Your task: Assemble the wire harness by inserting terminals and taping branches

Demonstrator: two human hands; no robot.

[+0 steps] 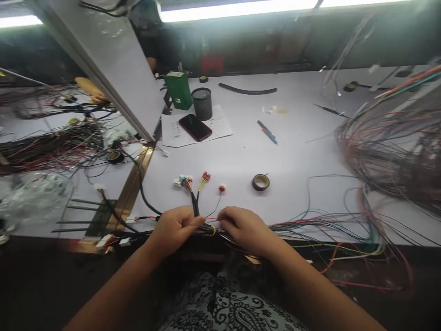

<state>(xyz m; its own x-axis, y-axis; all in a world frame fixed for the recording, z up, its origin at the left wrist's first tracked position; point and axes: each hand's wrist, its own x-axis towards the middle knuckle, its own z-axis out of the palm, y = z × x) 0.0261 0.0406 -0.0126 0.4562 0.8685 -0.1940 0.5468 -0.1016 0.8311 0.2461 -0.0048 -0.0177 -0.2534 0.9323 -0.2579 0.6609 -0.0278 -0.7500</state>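
Observation:
A wire bundle [207, 227] runs along the table's front edge, with a yellow band round it between my hands. My left hand [177, 227] is closed on the bundle, thumb on top, where black-sleeved branches [195, 204] split off. Those branches end in white and teal connectors [182, 180] and a red connector [206, 176]. My right hand [243, 227] is closed round the same bundle just right of the band; its fingertips are partly hidden. Ahead of my hands lie a small orange-red connector [222, 188] on a thin wire and a roll of dark tape [261, 182].
Loose wires [389, 156] heap up on the right. At the back stand a green box [178, 90] and a dark cup [202, 104], near a phone [195, 127] on paper. A white partition [113, 59] rises at left; beyond it shows another person's hand [92, 89].

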